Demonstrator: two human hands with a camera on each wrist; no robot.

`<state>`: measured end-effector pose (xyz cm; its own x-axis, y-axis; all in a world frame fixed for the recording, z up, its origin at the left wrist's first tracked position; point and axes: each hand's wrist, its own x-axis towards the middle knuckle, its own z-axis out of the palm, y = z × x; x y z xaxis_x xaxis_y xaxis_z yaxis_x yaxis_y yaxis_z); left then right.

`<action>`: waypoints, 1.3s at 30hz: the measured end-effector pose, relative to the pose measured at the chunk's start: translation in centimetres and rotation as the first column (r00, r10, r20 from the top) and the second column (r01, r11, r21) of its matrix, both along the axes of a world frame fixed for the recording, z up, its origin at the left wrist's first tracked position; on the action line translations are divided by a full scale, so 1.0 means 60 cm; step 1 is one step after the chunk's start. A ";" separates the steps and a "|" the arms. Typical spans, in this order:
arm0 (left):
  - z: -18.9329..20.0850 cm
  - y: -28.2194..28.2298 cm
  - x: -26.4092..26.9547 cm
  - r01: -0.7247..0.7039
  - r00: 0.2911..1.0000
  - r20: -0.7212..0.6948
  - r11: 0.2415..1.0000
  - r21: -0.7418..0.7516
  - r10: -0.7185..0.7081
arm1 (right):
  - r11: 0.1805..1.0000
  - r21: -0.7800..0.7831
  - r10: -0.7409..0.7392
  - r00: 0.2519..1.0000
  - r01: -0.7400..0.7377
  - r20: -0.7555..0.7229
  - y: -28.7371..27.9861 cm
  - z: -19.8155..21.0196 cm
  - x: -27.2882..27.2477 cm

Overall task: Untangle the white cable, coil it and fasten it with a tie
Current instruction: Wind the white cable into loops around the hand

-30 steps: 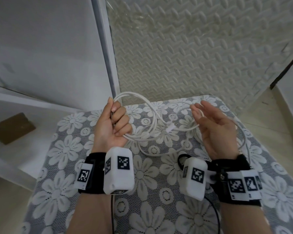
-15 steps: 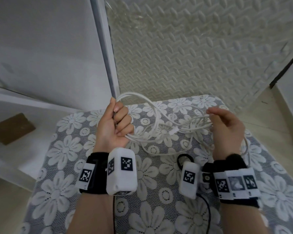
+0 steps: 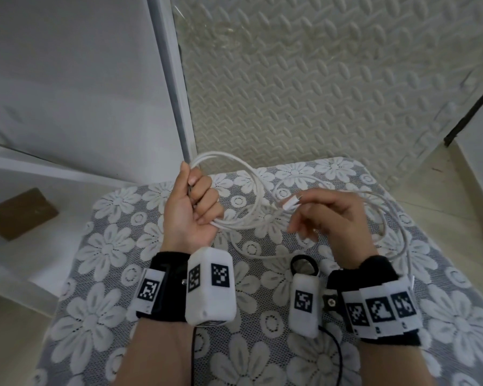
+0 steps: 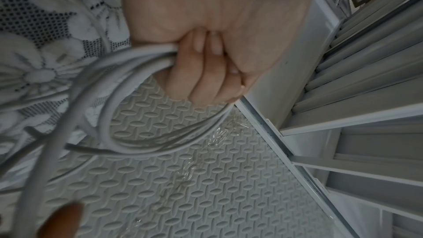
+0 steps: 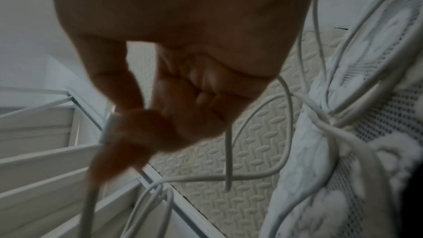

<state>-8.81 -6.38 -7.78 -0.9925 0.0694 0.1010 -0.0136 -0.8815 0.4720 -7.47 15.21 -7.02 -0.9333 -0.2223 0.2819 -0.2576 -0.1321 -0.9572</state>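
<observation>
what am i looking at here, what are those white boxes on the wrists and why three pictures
A person is tidying a cable with bare hands. The white boxes strapped to both wrists are small cameras; a third sits on the head. The big picture looks down from the head; the other two look along each hand. The left hand grips several loops of white cable. The right hand pinches the cable's plug end. More cable trails over the flowered cloth. A black ring, perhaps the tie, lies near the right wrist.
</observation>
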 end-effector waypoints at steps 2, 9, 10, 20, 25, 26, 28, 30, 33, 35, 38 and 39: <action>0.001 0.004 0.000 -0.023 1.000 0.009 0.999 0.027 0.023 | 0.979 0.019 0.198 0.975 -0.201 0.101 -0.004 -0.001 0.000; 0.002 0.011 -0.001 -0.042 0.999 0.003 0.995 0.092 0.042 | 0.961 -0.088 0.275 0.936 -0.262 0.220 -0.033 0.002 0.002; 0.002 0.010 -0.001 -0.044 0.999 -0.006 0.993 0.107 0.045 | 0.967 -0.095 0.253 0.933 -0.237 0.257 -0.034 0.002 0.000; 0.004 0.021 0.001 -0.004 0.997 -0.077 0.992 0.130 0.014 | 0.897 0.310 0.141 0.867 -0.317 0.479 -0.053 -0.014 -0.002; 0.003 0.025 -0.001 0.112 0.989 -0.118 0.973 0.201 -0.089 | 0.941 0.240 0.138 0.920 -0.237 0.366 -0.061 -0.014 0.000; 0.002 0.026 -0.001 0.102 0.991 -0.103 0.979 0.178 -0.085 | 0.957 0.203 0.130 0.934 -0.205 0.334 -0.060 -0.013 0.000; 0.003 0.029 0.001 0.063 0.997 -0.056 0.993 0.099 -0.058 | 0.983 0.103 0.119 0.950 -0.154 0.289 -0.057 -0.010 -0.001; 0.005 0.032 0.001 0.051 0.998 -0.032 0.997 0.065 -0.049 | 0.988 -0.014 0.150 0.951 -0.152 0.270 -0.054 -0.007 -0.001; 0.006 0.033 0.000 0.040 0.999 -0.009 0.998 0.040 -0.040 | 0.953 -0.219 0.266 0.927 -0.211 0.264 -0.048 -0.005 -0.006; 0.006 0.033 0.000 0.028 1.000 0.006 0.999 0.026 -0.029 | 0.925 -0.320 0.297 0.916 -0.205 0.271 -0.047 -0.002 -0.010; 0.009 0.039 0.002 0.012 0.999 0.044 0.999 -0.030 -0.010 | 0.955 -0.282 0.176 0.943 -0.094 0.283 -0.053 -0.001 -0.012; 0.010 0.042 0.002 0.006 0.998 0.057 0.998 -0.059 -0.002 | 0.979 -0.198 0.097 0.959 -0.044 0.265 -0.056 -0.003 -0.011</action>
